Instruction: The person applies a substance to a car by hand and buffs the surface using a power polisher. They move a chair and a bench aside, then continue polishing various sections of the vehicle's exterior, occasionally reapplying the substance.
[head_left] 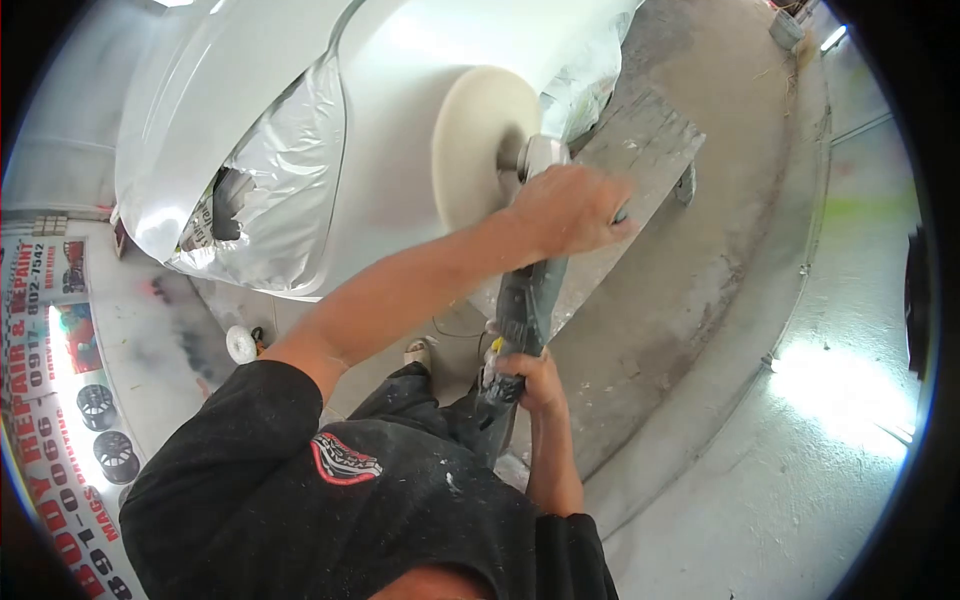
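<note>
I hold a polisher (530,290) with a dark body and a wide cream-coloured round pad (480,140). My left hand (580,210) is closed at the front of the tool, beside its metal head; the fingers look partly blurred. Lower down, my right hand (535,378) is wrapped round the rear end of the body. The pad faces a white car body panel (390,130) and seems to lie against it; the exact contact is hidden. Left of the pad, silvery plastic sheet (295,165) covers an opening in the panel, with a torn dark gap.
A grey, worn board or bench top (645,150) stands right of the car. At left, a printed banner (50,400) hangs by the wall, and a white roll (241,344) lies on the floor. A bucket (786,30) stands far right, near the wall (850,270).
</note>
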